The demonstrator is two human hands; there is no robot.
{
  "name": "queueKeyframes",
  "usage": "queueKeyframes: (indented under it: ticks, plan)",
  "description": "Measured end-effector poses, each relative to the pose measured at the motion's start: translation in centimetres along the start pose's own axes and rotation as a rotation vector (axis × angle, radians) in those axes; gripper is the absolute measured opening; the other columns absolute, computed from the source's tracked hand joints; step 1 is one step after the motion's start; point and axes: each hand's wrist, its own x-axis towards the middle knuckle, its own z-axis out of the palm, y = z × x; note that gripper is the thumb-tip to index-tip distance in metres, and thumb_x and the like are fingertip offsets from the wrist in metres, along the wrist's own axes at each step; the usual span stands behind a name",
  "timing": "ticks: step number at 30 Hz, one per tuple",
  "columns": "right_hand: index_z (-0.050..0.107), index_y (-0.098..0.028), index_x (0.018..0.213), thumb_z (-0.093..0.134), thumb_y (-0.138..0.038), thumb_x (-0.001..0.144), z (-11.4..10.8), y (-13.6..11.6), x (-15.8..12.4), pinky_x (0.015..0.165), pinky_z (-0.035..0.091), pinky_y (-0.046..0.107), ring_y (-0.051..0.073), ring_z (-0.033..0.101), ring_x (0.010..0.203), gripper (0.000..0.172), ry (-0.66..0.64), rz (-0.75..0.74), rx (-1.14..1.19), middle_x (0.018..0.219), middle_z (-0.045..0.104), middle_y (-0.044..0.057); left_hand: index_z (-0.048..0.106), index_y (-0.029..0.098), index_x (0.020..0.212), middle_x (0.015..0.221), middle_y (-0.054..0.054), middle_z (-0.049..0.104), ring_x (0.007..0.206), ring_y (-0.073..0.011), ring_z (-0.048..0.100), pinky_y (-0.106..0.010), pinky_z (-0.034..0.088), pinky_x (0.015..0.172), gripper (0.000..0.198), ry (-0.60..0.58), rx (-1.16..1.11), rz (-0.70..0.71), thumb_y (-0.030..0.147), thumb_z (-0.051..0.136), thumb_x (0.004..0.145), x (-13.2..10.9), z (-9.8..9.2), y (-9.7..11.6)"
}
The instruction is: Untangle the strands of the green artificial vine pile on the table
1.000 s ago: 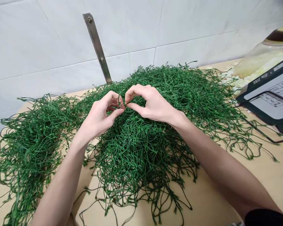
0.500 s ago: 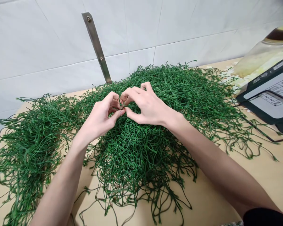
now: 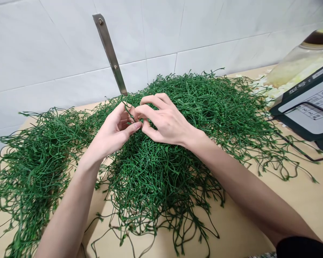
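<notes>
A big heap of thin green plastic stems point(image 3: 161, 168) covers the middle of a tan table point(image 3: 285, 211). Above its top, my left hand point(image 3: 114, 130) and my right hand point(image 3: 163, 120) meet fingertip to fingertip. Both pinch the same thin green stem point(image 3: 127, 107), whose free end curls up over my left fingers. My right fingers overlap my left thumb, hiding the exact grip point.
A second heap of green stems point(image 3: 29, 161) lies at the left. A metal bracket point(image 3: 110, 53) is screwed to the white tiled wall behind. At the right stand a dark device with a keypad point(image 3: 309, 107) and a clear bag of pale bits point(image 3: 293, 70).
My right hand has shifted left and rolled over my left fingertips, its fingers stretching out. A stem end now sticks up above my left fingers. The heaps have not moved.
</notes>
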Motion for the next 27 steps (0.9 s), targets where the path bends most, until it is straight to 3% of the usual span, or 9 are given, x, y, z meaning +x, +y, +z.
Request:
queueKeyframes:
  ticks: [9,13,16,19,22,27]
  plan:
    - [0.045,-0.018,0.106,0.038,0.001,0.087,0.8,-0.1,-0.1,0.097,0.026,0.042,0.021,0.053,0.11,0.028,-0.012,-0.063,0.071,0.101,0.065,0.005,0.049,0.022,0.092,0.082,-0.001,0.06,0.087,-0.018,0.065,-0.034,0.057,0.078,0.021,-0.065,-0.115,-0.074,0.022,0.066,0.081,-0.2,-0.2,-0.5]
    - [0.046,-0.018,0.103,0.034,0.008,0.078,0.4,0.6,-0.5,0.097,0.023,0.041,0.018,0.059,0.101,0.038,-0.036,0.002,0.153,0.096,0.065,0.002,0.05,0.021,0.089,0.082,0.0,0.059,0.082,-0.0157,0.064,-0.032,0.057,0.075,0.021,-0.076,-0.059,-0.07,0.02,0.068,0.079,-0.1,-0.6,-0.4]
    - [0.048,-0.019,0.104,0.034,0.009,0.071,0.0,1.2,-0.6,0.096,0.023,0.042,0.018,0.059,0.1,0.045,-0.025,0.086,0.186,0.095,0.065,0.001,0.048,0.021,0.087,0.084,-0.001,0.059,0.082,-0.0156,0.064,-0.031,0.057,0.075,0.024,-0.014,-0.058,-0.047,0.02,0.07,0.076,0.1,-0.9,-0.4]
    - [0.052,-0.019,0.1,0.036,0.004,0.073,-0.6,1.2,-0.5,0.096,0.023,0.043,0.023,0.054,0.116,0.038,0.02,0.149,0.174,0.104,0.065,0.005,0.046,0.022,0.089,0.084,-0.002,0.061,0.083,-0.0167,0.066,-0.032,0.058,0.074,0.023,0.035,-0.084,-0.045,0.022,0.067,0.08,0.3,-1.1,-0.5]
    - [0.054,-0.018,0.097,0.041,-0.006,0.082,-1.3,0.7,-0.1,0.094,0.026,0.041,0.022,0.056,0.105,0.023,0.069,0.205,0.211,0.101,0.066,0.006,0.046,0.022,0.09,0.092,-0.005,0.062,0.089,-0.0176,0.064,-0.033,0.058,0.077,0.021,0.054,-0.027,-0.01,0.025,0.065,0.082,0.3,-1.2,-0.4]
    - [0.058,-0.017,0.098,0.05,-0.014,0.087,-1.6,0.5,0.1,0.088,0.029,0.036,0.019,0.057,0.093,0.014,-0.018,0.19,0.28,0.098,0.068,0.004,0.046,0.022,0.088,0.093,-0.003,0.055,0.087,-0.0156,0.056,-0.032,0.056,0.078,0.023,0.078,0.117,0.09,0.026,0.067,0.08,0.3,-1.4,-0.4]
